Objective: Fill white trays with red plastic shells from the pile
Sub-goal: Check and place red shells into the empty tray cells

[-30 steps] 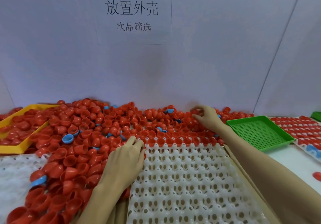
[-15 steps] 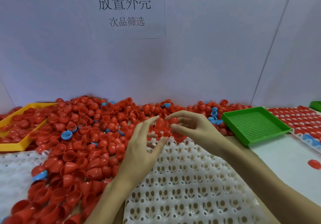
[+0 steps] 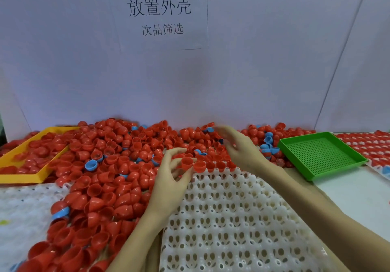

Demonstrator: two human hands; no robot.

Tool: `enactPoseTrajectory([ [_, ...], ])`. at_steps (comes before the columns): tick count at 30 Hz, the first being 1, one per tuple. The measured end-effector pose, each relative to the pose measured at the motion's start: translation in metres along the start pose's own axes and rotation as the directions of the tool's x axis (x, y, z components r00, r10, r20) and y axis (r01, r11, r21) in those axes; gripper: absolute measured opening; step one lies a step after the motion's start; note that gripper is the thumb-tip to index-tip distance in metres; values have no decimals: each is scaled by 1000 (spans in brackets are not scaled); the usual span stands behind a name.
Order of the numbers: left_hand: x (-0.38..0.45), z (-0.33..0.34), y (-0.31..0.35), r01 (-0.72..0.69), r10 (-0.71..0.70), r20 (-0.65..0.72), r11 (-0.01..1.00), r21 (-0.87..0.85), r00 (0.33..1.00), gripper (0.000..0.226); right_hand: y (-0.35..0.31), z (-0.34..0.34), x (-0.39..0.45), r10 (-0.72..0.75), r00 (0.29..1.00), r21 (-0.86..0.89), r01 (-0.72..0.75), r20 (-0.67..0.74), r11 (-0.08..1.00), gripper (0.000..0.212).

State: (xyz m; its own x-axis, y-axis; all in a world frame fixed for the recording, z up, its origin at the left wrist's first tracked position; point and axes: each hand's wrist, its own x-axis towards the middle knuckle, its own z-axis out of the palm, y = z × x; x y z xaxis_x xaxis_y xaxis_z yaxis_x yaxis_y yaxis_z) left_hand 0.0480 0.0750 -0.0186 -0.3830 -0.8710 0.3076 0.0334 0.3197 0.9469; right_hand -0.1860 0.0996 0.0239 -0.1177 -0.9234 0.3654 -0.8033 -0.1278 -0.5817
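Red shell (image 3: 187, 163) pinched in left hand (image 3: 168, 185), right hand (image 3: 242, 147) beside, over pile (image 3: 109, 166)

We see two bare forearms reaching in from the bottom edge, with no sleeves, gloves, rings or watch on them. The left hand (image 3: 168, 185) and the right hand (image 3: 242, 151) both have slender fingers with short, unpainted nails.

A white perforated plastic tray (image 3: 232, 219) lies before the heap of red plastic shells (image 3: 109, 166). At its far edge the left hand (image 3: 168, 185) pinches one red cup-shaped shell (image 3: 186, 163); the right hand (image 3: 242, 147) hovers, fingers loose, just beyond it.
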Motion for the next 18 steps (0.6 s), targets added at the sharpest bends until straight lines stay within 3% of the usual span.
enactPoseTrajectory([
  [3,-2,3,-1,-51,51,-4,997,59,999,40,-18,12,-27,28,997,311,-49,73,949,28],
  [5,-4,4,-1,-91,92,-1,990,111,996,33,-31,15,-45,10,995,391,-48,99,919,25],
  [7,-5,6,-1,-109,108,18,983,148,994,29,-40,18,-64,-26,993,363,-17,112,932,28],
  [11,-9,11,2,-140,133,49,968,210,990,31,-45,19,-86,-66,997,172,72,-43,982,30],
  [18,-12,13,6,-274,259,91,888,370,962,28,-44,23,-96,-97,988,358,135,-121,924,62],
])
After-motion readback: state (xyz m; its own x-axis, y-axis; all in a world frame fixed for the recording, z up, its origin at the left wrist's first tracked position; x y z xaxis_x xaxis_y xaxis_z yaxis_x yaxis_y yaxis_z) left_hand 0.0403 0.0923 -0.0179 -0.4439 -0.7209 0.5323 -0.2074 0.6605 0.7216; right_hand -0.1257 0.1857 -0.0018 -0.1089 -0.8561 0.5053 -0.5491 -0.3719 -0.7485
